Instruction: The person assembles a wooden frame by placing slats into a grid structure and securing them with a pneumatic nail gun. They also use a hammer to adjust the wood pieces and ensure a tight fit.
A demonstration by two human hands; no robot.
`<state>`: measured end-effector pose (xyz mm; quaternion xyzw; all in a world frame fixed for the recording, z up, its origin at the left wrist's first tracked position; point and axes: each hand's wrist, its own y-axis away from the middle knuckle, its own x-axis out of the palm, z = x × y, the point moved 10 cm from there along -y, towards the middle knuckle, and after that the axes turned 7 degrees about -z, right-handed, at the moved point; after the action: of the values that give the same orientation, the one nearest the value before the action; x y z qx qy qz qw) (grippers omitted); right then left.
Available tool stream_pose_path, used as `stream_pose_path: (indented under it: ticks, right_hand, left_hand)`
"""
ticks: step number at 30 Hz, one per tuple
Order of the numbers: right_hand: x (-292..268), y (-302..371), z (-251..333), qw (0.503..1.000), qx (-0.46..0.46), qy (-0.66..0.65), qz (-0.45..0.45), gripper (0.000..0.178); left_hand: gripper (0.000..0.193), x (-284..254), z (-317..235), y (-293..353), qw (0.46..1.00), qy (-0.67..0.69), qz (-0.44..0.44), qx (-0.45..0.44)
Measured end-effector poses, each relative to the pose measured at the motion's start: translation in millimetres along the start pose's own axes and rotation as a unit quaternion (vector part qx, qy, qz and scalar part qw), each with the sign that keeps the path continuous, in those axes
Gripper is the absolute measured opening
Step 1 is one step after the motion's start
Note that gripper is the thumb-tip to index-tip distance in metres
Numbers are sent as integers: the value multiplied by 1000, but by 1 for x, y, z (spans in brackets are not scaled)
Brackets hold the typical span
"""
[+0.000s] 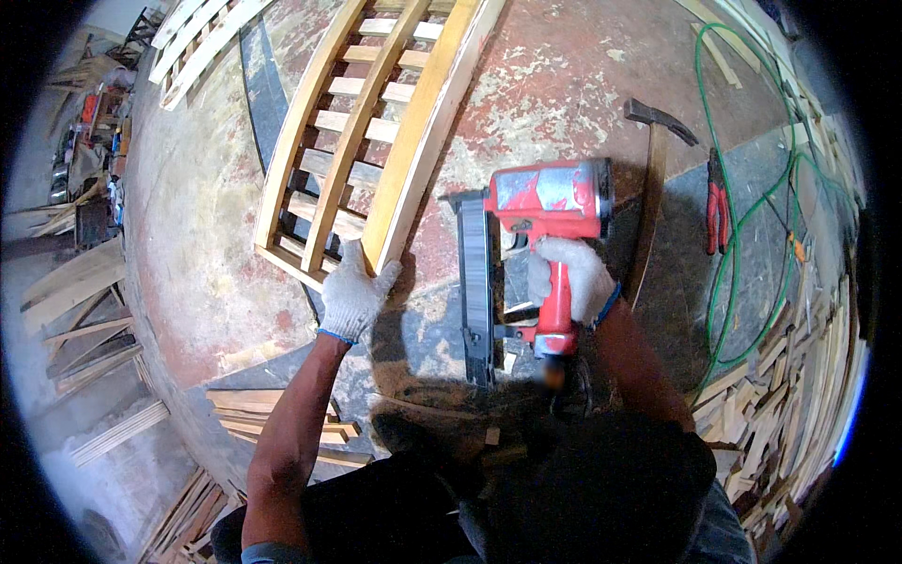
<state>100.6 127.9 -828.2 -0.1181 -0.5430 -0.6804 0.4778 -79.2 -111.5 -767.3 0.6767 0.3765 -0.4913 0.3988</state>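
Wood strips lie on the floor on the near side of the slatted wooden frame, the landmark for all positions below. To its near right, the gloved right hand is wrapped around the handle of a red-and-silver pneumatic nailer. The handle seats in the palm and the nose faces the frame, presumably to keep the tool under control; trigger contact cannot be confirmed.

The gloved left hand rests on the frame's near end, fingers together, thumb spread toward the outer right rail. This placement probably steadies the frame; clamping force cannot be determined.

The frame lies on the floor, extending away from the person. Right of it, beyond the nailer, are a claw hammer, red-handled pliers and a looped green hose, apparently kept within reach. A second slatted assembly lies left of its far end.
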Motion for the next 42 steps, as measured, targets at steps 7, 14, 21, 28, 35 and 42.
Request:
stream_pose_path:
  ticks: [7, 14, 21, 28, 35, 42]
  right_hand:
    - [-3, -24, 38, 998, -8, -60, 18, 24]
    - [3, -39, 52, 997, -28, -78, 5, 21]
    - [3, -52, 47, 993, -28, -103, 41, 29]
    - [-2, -50, 41, 992, 6, -118, 41, 35]
    - [-2, -26, 6, 992, 55, -109, 5, 35]
    - [25, -17, -20, 992, 58, -108, 33, 29]
  left_hand:
    - [64, 8, 3, -4, 999, 13, 32, -1]
    - [61, 11, 7, -6, 999, 30, 8, 22]
    - [61, 10, 3, -7, 998, 46, 24, 22]
    - [60, 7, 4, -7, 999, 33, 14, 26]
    - [56, 0, -4, -5, 999, -12, -12, 33]
    - [55, -22, -8, 23, 986, -115, -17, 123]
